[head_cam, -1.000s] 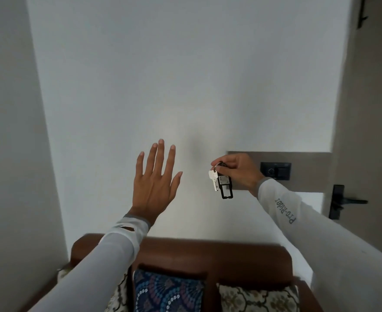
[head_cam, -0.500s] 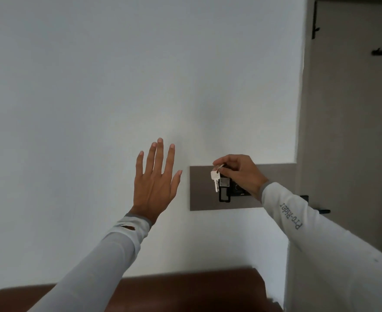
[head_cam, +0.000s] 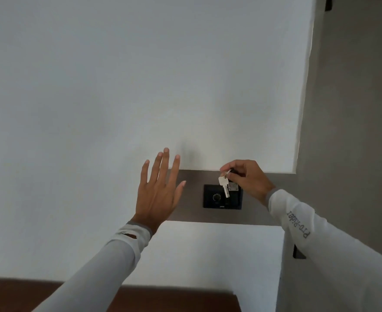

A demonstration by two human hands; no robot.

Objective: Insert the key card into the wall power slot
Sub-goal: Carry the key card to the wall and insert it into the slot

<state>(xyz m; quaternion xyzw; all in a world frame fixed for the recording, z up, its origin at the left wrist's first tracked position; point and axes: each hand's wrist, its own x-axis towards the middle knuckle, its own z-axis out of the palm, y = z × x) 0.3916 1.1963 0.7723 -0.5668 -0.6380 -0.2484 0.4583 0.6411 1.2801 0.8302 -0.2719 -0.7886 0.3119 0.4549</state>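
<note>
A black wall power slot unit [head_cam: 214,197] with a round dial sits on a grey-brown wall panel [head_cam: 192,212]. My right hand [head_cam: 247,177] pinches a key ring at the unit's upper right. From it hang a silver key [head_cam: 224,185] and a dark key card tag [head_cam: 234,187], both in front of the unit's right part. Whether the tag is inside the slot I cannot tell. My left hand [head_cam: 159,190] is raised flat with fingers spread, left of the unit, holding nothing.
A white wall [head_cam: 140,86] fills most of the view. A grey door [head_cam: 347,131] stands at the right, with a dark handle part [head_cam: 298,252] behind my right sleeve. A brown wooden headboard top [head_cam: 174,298] runs along the bottom.
The view has shifted right and closer to the panel. My right hand with the keys now sits over the black unit, higher on it. My left hand keeps its spread pose.
</note>
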